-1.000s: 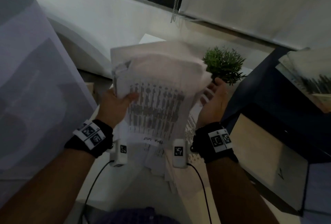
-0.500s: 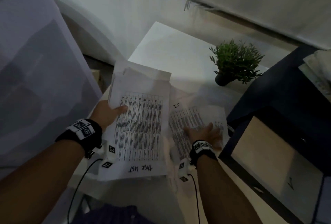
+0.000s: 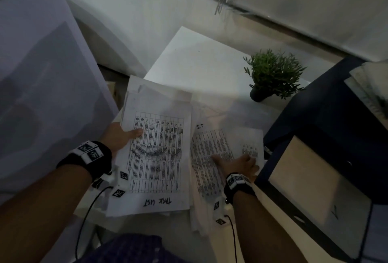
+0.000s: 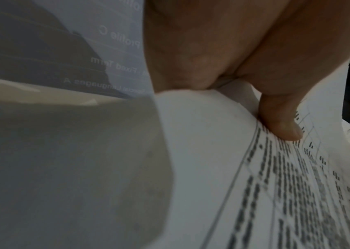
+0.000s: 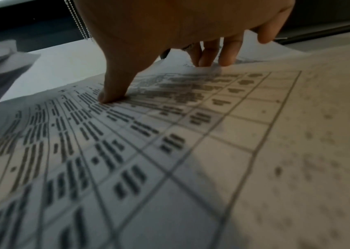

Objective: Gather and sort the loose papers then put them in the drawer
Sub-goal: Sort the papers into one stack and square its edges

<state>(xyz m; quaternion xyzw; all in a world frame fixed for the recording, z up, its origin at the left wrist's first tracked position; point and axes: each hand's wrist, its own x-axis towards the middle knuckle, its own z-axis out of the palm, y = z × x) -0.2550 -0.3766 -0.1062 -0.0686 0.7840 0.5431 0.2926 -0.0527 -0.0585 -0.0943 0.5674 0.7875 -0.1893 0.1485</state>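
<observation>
Paper fills your left hand (image 3: 117,136): a thick, slightly fanned stack (image 3: 156,149) of thin white sheets, the top one printed with a dense ruled grid and marked with handwritten words along its near margin. Your thumb (image 4: 282,124) lies flat across the printed face while the other fingers sit hidden underneath, so the stack is pinched between them. In the left wrist view the sheets bow in a soft curve under that thumb. The stack sits over the left edge of the smooth white table (image 3: 201,63).

Just right of it, loose sheets (image 3: 212,147) lie flat and overlapping on the table, also printed with grid tables, one with "I.T" handwritten at its top corner. Your right hand (image 3: 241,163) rests on these, fingers (image 5: 210,55) spread and lightly bent, tips down on the paper, with the thumb tip pressing into the printed grid. Nothing is gripped there; the hand only presses.

Further right and back stands a small bushy green plant (image 3: 273,73) in a dark round pot. At the far right is a dark blue cabinet with a pale wood-toned drawer (image 3: 315,178) front, and more paper lies on its top.
</observation>
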